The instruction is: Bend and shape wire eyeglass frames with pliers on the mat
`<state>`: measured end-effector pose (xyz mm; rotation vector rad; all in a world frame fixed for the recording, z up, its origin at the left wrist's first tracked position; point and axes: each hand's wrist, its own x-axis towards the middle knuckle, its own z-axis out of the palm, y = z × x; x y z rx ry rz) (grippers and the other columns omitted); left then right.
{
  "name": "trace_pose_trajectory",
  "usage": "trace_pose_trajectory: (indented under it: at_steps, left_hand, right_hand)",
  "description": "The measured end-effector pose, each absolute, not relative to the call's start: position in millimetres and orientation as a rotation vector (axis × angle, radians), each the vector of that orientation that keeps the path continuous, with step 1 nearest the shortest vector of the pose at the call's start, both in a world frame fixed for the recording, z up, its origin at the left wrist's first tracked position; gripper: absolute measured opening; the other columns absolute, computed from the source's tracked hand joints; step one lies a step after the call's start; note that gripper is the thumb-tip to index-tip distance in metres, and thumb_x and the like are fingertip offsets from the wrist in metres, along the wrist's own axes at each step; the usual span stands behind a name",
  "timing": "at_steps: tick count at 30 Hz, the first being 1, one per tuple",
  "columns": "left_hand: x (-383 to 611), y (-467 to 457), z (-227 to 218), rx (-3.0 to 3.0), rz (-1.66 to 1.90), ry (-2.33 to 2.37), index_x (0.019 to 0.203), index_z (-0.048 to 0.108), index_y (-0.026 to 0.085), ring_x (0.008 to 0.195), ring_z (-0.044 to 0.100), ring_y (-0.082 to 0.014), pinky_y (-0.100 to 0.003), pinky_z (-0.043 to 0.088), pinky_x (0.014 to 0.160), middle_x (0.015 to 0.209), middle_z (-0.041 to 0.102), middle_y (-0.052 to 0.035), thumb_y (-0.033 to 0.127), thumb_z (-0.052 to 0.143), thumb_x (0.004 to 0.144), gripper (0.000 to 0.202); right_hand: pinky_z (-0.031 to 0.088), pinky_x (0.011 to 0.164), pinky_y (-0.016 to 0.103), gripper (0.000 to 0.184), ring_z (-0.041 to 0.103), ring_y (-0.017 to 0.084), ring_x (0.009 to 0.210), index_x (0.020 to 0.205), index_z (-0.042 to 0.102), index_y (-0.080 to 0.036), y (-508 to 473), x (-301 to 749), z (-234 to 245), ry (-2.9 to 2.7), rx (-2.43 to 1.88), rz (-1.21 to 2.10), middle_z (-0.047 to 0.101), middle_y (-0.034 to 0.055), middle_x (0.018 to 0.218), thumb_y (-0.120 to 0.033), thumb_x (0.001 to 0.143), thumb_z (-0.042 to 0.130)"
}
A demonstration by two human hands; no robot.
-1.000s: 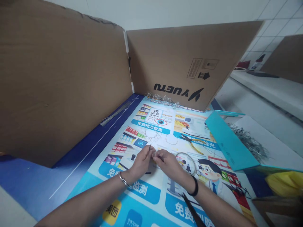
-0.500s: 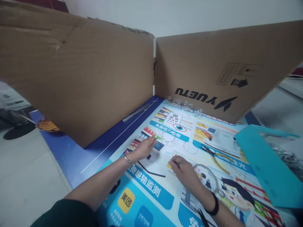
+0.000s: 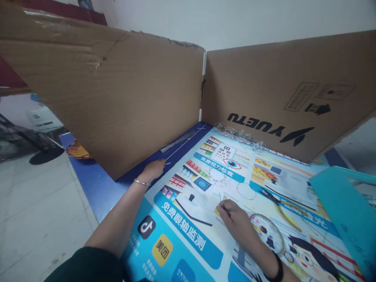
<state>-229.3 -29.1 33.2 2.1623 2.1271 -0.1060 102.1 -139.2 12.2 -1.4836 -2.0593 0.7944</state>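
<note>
My left hand (image 3: 153, 169) reaches out to the left, fingers curled at the end of a bundle of thin metal wires (image 3: 178, 141) lying along the foot of the cardboard wall; one thin wire sticks out from its fingertips. My right hand (image 3: 235, 217) rests on the printed blue poster mat (image 3: 188, 235), fingers pinched on a small thin wire piece that points up. Two clear round lenses (image 3: 246, 190) lie on the mat just beyond the right hand. A round wire-rimmed lens (image 3: 270, 231) lies at its right.
Tall cardboard panels (image 3: 123, 98) wall the left and back of the mat. Clear crumpled bits (image 3: 237, 133) lie along the back wall. Pliers with yellow handles (image 3: 279, 203) lie right of the lenses. A teal box lid (image 3: 343, 211) stands at the right edge.
My hands were together over the mat; the left hand has moved away to the left, up to the wire bundle by the cardboard wall. The view has swung leftward.
</note>
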Motion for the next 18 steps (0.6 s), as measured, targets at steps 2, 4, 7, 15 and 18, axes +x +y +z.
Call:
trace_pose_trajectory:
  at_steps: [2,4,7,15,18]
  left_hand:
    - [-231,-29,35,2.164,-0.134,2.112,0.104,0.056,0.013,0.09,0.065,-0.0242,-0.032,0.048,0.073,0.102,0.066,-0.0167,0.019,0.04,0.088,0.023]
    - [-231,-29,37,2.162,-0.153,2.108,0.103,0.057,0.014,0.092,0.064,-0.0246,-0.031,0.048,0.074,0.104,0.065,-0.0174,0.023,0.044,0.087,0.023]
    - [-230,-30,40,2.156,-0.173,2.119,0.101,0.06,0.014,0.092,0.064,-0.0261,-0.032,0.047,0.075,0.103,0.066,-0.0175,0.028,0.048,0.085,0.024]
    - [-221,-41,59,2.231,-0.121,2.114,0.096,0.063,0.016,0.093,0.062,-0.0282,-0.036,0.046,0.077,0.103,0.065,-0.0152,0.036,0.048,0.085,0.028]
    - [-196,-53,67,2.307,0.325,2.039,0.09,0.065,0.019,0.09,0.061,-0.0222,-0.032,0.044,0.08,0.096,0.066,-0.0094,0.033,0.042,0.089,0.027]
  right_hand:
    - [0.043,0.075,0.033,0.028,0.055,0.018,0.079,0.07,0.046,-0.022,-139,102,12,-2.057,-1.473,0.784,0.058,0.0052,0.082,-0.039,0.089,0.035]
    - [0.043,0.074,0.033,0.028,0.055,0.018,0.078,0.07,0.047,-0.022,-138,102,11,-2.056,-1.469,0.778,0.059,0.005,0.081,-0.039,0.089,0.036]
    - [0.043,0.075,0.032,0.028,0.056,0.018,0.078,0.07,0.048,-0.022,-138,103,11,-2.064,-1.47,0.78,0.059,0.0048,0.082,-0.039,0.089,0.036]
    - [0.041,0.072,0.03,0.028,0.056,0.017,0.076,0.071,0.05,-0.021,-138,103,14,-2.052,-1.472,0.781,0.059,0.0034,0.08,-0.038,0.089,0.038]
    - [0.04,0.069,0.028,0.025,0.055,0.016,0.072,0.071,0.051,-0.021,-138,103,16,-2.03,-1.471,0.828,0.059,0.0018,0.077,-0.035,0.088,0.04]
